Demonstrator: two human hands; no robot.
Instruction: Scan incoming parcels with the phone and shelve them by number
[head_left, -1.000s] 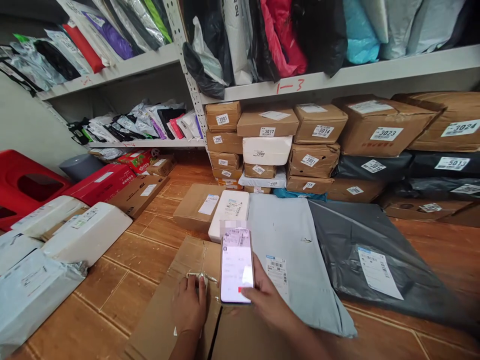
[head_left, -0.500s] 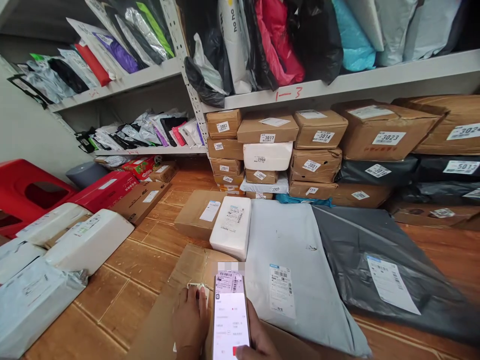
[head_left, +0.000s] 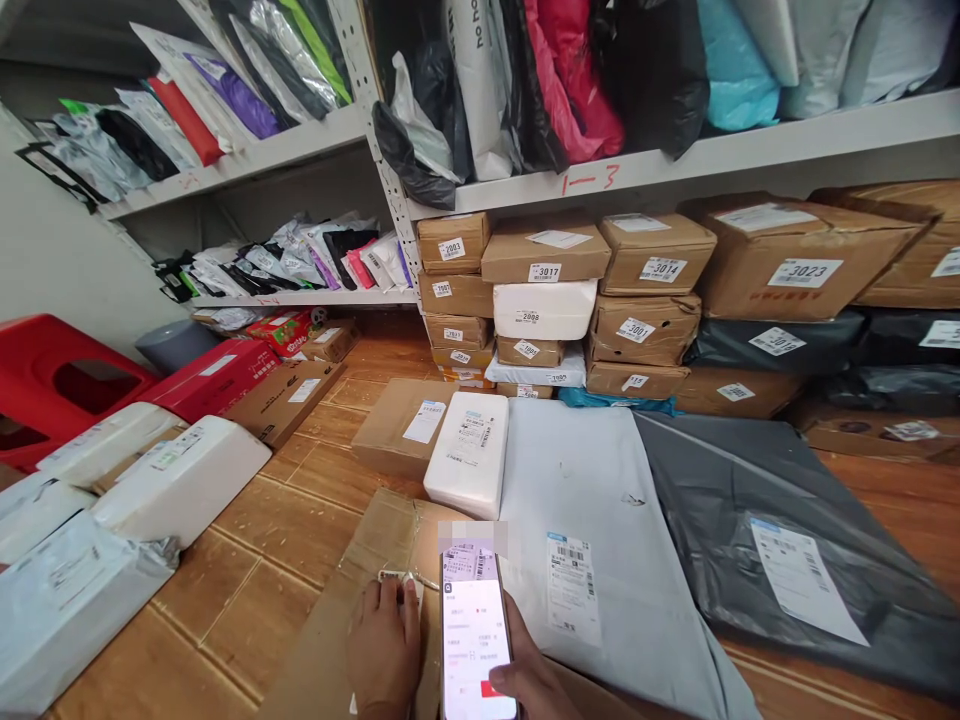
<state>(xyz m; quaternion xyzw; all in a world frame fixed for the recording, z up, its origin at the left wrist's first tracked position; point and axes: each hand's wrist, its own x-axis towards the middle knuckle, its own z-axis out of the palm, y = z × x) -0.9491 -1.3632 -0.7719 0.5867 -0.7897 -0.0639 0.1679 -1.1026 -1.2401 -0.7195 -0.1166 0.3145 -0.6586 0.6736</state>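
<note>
My right hand (head_left: 531,665) holds a smartphone (head_left: 478,640), its thumb on a red button low on the bright screen. The upper part of the screen shows a camera picture of a printed label. My left hand (head_left: 384,645) lies on a large cardboard box (head_left: 319,640), fingers stretched forward and partly covering a small white label (head_left: 417,597). To the right, a big grey plastic parcel (head_left: 577,500) bears a white shipping label. Beyond the phone, a white parcel (head_left: 469,450) with a printed label leans against a smaller brown box (head_left: 390,435).
A black plastic parcel (head_left: 787,530) lies at the right. Numbered boxes (head_left: 546,255) are stacked under a shelf (head_left: 675,155) full of bagged parcels. At left are white parcels (head_left: 184,480), a red box (head_left: 214,380) and a red plastic stool (head_left: 67,370) on the tiled floor (head_left: 259,560).
The phone and my right hand sit slightly further right in view, with the thumb now on the red button a bit higher. My left hand stays on the box.
</note>
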